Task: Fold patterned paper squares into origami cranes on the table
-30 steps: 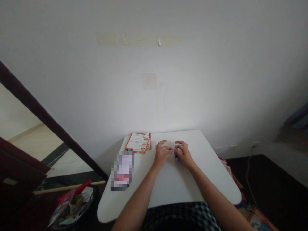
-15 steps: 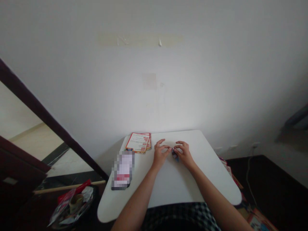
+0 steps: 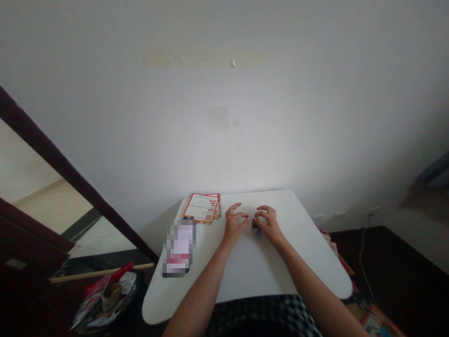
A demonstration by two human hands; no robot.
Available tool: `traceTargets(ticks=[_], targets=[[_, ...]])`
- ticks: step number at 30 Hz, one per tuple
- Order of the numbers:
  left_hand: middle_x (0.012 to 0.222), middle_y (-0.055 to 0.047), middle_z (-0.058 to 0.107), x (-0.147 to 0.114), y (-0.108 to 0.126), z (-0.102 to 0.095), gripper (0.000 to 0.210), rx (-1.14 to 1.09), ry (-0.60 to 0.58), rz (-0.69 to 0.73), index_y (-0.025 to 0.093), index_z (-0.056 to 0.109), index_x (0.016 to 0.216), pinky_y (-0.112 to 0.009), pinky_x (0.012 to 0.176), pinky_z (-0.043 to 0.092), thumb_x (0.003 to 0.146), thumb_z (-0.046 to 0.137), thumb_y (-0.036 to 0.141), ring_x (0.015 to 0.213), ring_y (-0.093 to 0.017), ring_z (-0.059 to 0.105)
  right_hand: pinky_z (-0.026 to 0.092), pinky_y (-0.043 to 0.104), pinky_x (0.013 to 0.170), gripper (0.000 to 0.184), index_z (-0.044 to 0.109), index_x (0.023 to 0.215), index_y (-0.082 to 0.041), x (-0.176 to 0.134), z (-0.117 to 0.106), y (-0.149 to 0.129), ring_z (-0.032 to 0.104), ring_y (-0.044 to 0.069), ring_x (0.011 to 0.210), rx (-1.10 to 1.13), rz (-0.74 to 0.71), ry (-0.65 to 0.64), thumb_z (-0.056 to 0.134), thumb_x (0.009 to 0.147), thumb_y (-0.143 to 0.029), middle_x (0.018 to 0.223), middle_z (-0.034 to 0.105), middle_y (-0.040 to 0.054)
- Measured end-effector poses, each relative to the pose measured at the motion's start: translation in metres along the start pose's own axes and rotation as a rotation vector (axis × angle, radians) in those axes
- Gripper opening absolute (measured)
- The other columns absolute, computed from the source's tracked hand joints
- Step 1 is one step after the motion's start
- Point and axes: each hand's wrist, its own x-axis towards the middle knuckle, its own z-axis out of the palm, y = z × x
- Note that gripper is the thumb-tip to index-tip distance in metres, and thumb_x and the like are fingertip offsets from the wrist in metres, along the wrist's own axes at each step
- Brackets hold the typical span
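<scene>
A small dark-blue and pale patterned piece (image 3: 257, 228), perhaps folded paper, is at the fingertips of my right hand (image 3: 270, 224) just above the white table. The thumb and index finger of that hand pinch its upper end. My left hand (image 3: 234, 228) faces it from the left, with thumb and index fingertips closed at the same upper end, where a thin pale bit shows between the hands. The other fingers of both hands are loosely raised. The piece's exact kind is too small to tell, and part of it is hidden behind the right fingers.
Several red-edged printed cards (image 3: 201, 207) lie overlapping at the table's back left. A blurred-out phone-like object (image 3: 180, 248) is in front of them. The white table (image 3: 249, 276) stands against the wall (image 3: 266, 140). A lined waste bin (image 3: 105, 304) sits on the floor at left.
The fingertips have drawn very slightly apart, and the patterned piece shows a little more below my right fingers. Everything else looks the same.
</scene>
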Motion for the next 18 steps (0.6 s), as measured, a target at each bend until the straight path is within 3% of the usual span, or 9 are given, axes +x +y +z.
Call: traceTargets(ticks=[6,12,18], targets=[[0.127,-0.005,0.056,0.003,-0.003,-0.003,0.007,0.070,0.139,-0.006,0.025,0.076,0.077,-0.046,0.111,0.035,0.078,0.072,0.031,0.124,-0.025,0.048,0.037,0.048,0.103,0.032,0.068,0.106,-0.029,0.000,0.002,0.007,0.047,0.027,0.117,-0.104,-0.022,0.070,0.064,0.084,-0.051,0.117,0.056,0.0090],[0.121,-0.005,0.057,0.003,-0.004,-0.004,0.010,0.143,0.263,-0.009,0.026,0.076,0.078,-0.047,0.108,0.036,0.079,0.071,0.034,0.118,-0.025,0.051,0.038,0.050,0.102,0.028,0.072,0.079,-0.027,-0.002,0.003,0.014,0.044,0.029,0.117,-0.211,-0.005,0.044,0.060,0.087,-0.051,0.115,0.058,0.0087],[0.122,-0.004,0.057,0.002,-0.007,-0.002,0.011,0.173,0.254,0.003,0.026,0.076,0.077,-0.047,0.108,0.036,0.080,0.071,0.035,0.118,-0.025,0.050,0.035,0.053,0.105,0.019,0.072,0.080,-0.028,-0.005,0.007,0.016,0.039,0.031,0.123,-0.244,-0.058,-0.030,0.064,0.085,-0.044,0.121,0.057,0.0069]])
